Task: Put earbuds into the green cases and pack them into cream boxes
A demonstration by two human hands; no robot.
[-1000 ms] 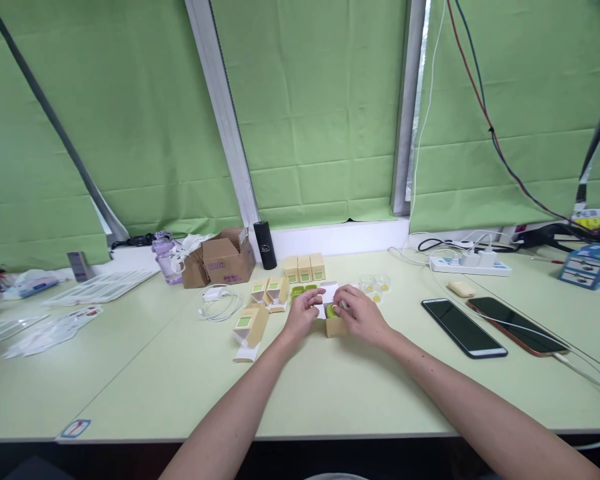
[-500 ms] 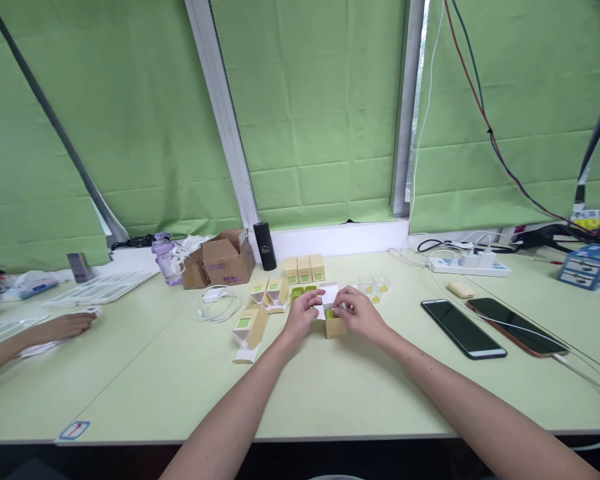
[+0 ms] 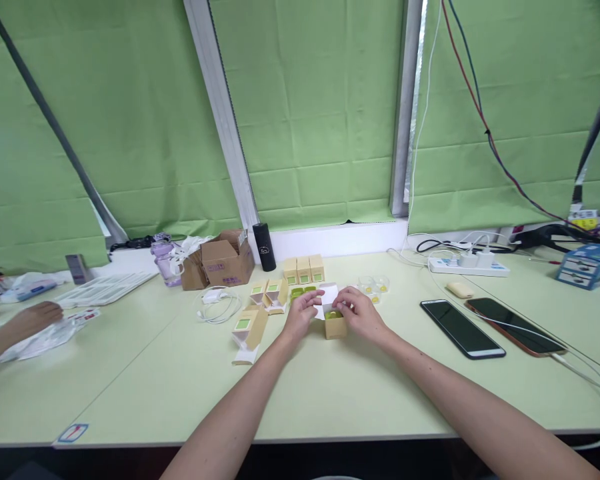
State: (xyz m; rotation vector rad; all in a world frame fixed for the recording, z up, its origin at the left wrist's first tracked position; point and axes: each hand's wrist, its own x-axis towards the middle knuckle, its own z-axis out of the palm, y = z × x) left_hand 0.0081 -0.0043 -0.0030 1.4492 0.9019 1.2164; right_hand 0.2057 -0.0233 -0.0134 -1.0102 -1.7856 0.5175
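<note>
1. Small carton [image 3: 335, 329]: stood on the worktop [image 3: 325, 393] between the left hand [image 3: 300, 317] and right hand [image 3: 365, 316], its white flap [image 3: 329, 294] raised; the green insert [image 3: 333, 315] inside is partly hidden.
2. Right fingers: bent over the carton's mouth; whether anything is pinched cannot be told.
3. Left fingers: a gap is left between thumb and forefinger; contact with the carton is unclear.
4. Green trays [image 3: 297, 293]: partly covered by the left hand.
5. Clear cups [image 3: 373, 285]: placed behind the right hand, contents indistinct.
6. Co-worker's hand [image 3: 36, 319]: forearm cut off at left.

Free tbl [image 3: 325, 400] betw. forearms [image 3: 243, 400], but cartons [image 3: 251, 325] in way on L, phones [image 3: 463, 329] on R.
</note>
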